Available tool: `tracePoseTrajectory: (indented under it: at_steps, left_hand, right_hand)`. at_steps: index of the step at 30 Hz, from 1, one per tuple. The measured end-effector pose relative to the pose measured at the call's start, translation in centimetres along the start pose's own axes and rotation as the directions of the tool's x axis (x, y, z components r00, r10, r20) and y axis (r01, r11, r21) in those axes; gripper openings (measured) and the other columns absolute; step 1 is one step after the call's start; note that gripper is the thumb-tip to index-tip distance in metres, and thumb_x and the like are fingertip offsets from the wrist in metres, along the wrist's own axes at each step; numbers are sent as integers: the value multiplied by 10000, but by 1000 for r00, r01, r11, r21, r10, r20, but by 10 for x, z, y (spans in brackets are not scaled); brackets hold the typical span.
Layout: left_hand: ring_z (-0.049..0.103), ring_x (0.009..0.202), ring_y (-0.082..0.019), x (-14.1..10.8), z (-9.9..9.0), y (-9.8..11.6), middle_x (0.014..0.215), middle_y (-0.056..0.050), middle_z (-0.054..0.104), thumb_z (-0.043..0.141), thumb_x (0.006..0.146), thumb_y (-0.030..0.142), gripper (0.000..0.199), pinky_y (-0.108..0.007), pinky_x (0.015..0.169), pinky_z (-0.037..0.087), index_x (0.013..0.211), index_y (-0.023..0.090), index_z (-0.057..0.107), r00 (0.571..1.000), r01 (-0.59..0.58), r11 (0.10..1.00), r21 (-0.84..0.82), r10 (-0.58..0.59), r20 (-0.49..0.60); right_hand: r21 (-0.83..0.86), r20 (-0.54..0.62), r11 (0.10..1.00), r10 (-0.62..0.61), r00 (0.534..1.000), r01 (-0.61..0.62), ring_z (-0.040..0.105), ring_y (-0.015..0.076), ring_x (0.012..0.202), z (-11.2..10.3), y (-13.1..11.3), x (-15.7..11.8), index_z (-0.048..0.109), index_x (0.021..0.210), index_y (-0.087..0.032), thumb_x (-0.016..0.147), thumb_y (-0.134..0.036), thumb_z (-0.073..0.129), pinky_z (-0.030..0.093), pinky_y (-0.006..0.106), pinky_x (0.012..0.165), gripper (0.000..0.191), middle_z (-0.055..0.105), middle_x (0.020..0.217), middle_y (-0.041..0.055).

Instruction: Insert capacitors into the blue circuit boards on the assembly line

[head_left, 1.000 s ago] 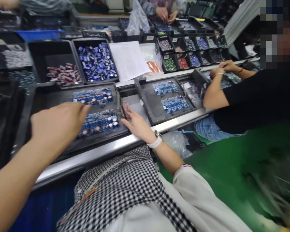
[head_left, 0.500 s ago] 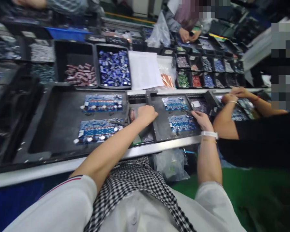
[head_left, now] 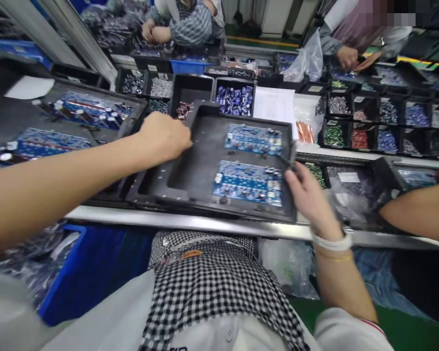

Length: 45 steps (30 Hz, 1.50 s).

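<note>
A black tray lies across the bench in front of me, seemingly resting over another black frame on its left. Two blue circuit boards sit in it, an upper board and a lower board, each with small parts on it. My left hand is closed at the tray's upper left rim. My right hand grips the right rim, thumb on top. Left of my left hand, a second black tray carries two blue boards with taller round capacitors, partly hidden by my forearm.
Behind the tray stand bins of parts, among them a bin of blue capacitors, and a white paper sheet. A metal rail runs along the front. A co-worker's arm reaches in at right; other people sit across.
Both hands have moved the tray with the two boards leftward along the bench, in front of the blue-capacitor bin. The tray with taller capacitors now lies farther left. My view has turned left.
</note>
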State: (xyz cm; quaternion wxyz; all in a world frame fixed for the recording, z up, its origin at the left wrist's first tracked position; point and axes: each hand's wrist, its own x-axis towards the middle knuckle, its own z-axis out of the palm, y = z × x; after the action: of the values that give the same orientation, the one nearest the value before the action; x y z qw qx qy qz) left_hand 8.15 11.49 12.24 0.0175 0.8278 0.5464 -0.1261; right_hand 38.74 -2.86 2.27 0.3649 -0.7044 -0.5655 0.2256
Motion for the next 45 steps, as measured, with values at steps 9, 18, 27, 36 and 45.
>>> tracePoseTrajectory:
  at_steps: [9, 18, 27, 36, 45]
  left_hand:
    - [675, 923, -359, -26, 32, -83, 926, -259, 704, 312, 916, 139, 410, -337, 715, 431, 894, 23, 705, 992, -67, 924, 376, 22, 123]
    - [570, 591, -186, 3, 7, -111, 813, -125, 659, 231, 912, 408, 516, -259, 506, 362, 1084, 124, 626, 956, 198, 826, -527, -45, 288]
    - [513, 497, -151, 28, 1, -66, 862, -96, 671, 470, 855, 634, 643, -275, 410, 365, 1429, 344, 438, 854, 83, 567, -819, 383, 351]
    - [644, 919, -260, 170, 5, -28, 972, -99, 673, 517, 873, 611, 608, -356, 821, 482, 1310, 191, 575, 938, -267, 835, -480, 340, 68]
    - [249, 1413, -375, 283, 74, 47, 1534, -202, 313, 555, 886, 462, 764, -453, 1152, 159, 1517, 103, 317, 728, -657, 751, -70, 606, -321]
  right_hand:
    - [69, 151, 998, -18, 988, 8, 442, 284, 1371, 113, -28, 0, 359, 1468, -175, 969, -559, 333, 339, 523, 1143, 630, 455, 1483, 170]
    - [-50, 204, 998, 49, 978, -40, 519, 311, 1266, 102, -38, 3, 330, 1492, -214, 927, -598, 436, 410, 555, 1077, 691, 518, 1397, 166]
    - [507, 225, 793, -500, 836, 338, 627, 176, 1069, 119, -146, 77, 622, 1230, -326, 906, -342, 618, 546, 366, 923, 324, 641, 1237, 20]
    - [483, -39, 851, -217, 975, 208, 633, 139, 805, 111, -92, 140, 713, 923, -221, 762, -248, 756, 542, 337, 803, 169, 701, 893, 0]
    - [335, -154, 932, -93, 984, 140, 620, 142, 806, 75, -31, 151, 722, 976, -248, 780, -270, 717, 536, 334, 781, 197, 699, 904, 3]
